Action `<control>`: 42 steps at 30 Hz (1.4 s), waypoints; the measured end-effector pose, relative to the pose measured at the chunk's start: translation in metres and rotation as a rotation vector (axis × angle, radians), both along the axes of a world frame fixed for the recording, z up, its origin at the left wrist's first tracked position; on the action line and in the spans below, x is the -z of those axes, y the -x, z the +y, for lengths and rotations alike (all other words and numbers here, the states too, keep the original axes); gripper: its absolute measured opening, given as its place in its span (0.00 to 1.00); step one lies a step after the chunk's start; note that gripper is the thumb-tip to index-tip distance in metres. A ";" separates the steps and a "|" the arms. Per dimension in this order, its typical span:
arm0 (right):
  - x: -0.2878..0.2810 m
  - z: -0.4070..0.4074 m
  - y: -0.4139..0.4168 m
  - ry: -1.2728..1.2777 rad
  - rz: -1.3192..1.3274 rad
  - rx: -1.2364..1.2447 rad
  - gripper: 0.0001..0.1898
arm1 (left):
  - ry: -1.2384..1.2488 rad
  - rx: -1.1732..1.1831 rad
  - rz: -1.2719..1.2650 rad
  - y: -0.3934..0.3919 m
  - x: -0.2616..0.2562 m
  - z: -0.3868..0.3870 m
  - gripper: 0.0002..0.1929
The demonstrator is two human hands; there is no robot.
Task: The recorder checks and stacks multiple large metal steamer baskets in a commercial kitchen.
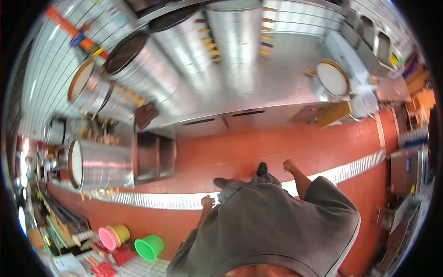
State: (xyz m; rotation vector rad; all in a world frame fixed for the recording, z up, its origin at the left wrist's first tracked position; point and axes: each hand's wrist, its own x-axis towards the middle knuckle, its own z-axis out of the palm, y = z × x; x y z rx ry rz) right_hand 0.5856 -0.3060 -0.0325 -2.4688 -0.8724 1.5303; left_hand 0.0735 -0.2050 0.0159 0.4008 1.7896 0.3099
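Observation:
My left hand (207,202) hangs low beside my body, over the metal floor drain grate (166,201), with nothing in it. Out to the other side, my right hand (288,165) hangs above the red tiled floor (207,155); its fingers are loosely bent and hold nothing that I can see. Both hands are apart from the counter. Before me runs a stainless steel counter (277,79) bearing tall metal stockpots (235,41). A dark brown cloth (146,115) drapes over its left corner. My shoes (262,169) are mid-stride on the floor.
A wide metal pot (104,164) stands at the left by an open steel cabinet (155,155). A lidded pot (332,79) and a clear plastic container (364,104) sit at the counter's right end. Green (149,247) and pink (109,238) buckets stand behind left.

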 end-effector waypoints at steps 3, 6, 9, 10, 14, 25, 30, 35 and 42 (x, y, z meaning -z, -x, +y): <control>-0.025 -0.048 -0.036 -0.032 -0.027 0.324 0.16 | -0.209 0.199 0.071 -0.073 -0.006 0.038 0.17; -0.028 -0.099 -0.049 -0.059 -0.042 0.499 0.16 | -0.210 0.447 0.013 -0.161 -0.028 0.074 0.17; -0.041 -0.116 -0.063 -0.050 0.011 0.715 0.16 | -0.252 0.593 0.021 -0.236 -0.026 0.101 0.17; -0.052 -0.114 -0.070 -0.082 0.011 0.722 0.16 | -0.260 0.606 0.019 -0.250 -0.014 0.115 0.17; -0.069 -0.132 -0.085 -0.166 0.068 0.885 0.16 | -0.271 0.927 0.025 -0.328 -0.010 0.155 0.16; -0.081 -0.151 -0.147 -0.216 0.089 1.258 0.17 | -0.538 0.947 -0.337 -0.564 -0.109 0.171 0.12; -0.110 -0.135 -0.215 -0.232 0.013 1.272 0.17 | -0.702 1.028 -0.343 -0.669 -0.114 0.216 0.14; -0.133 -0.131 -0.268 -0.363 -0.136 1.272 0.18 | -1.142 1.147 -0.223 -0.786 -0.154 0.231 0.28; -0.159 -0.106 -0.312 -0.441 -0.098 1.383 0.17 | -0.904 1.743 0.045 -0.868 -0.169 0.243 0.36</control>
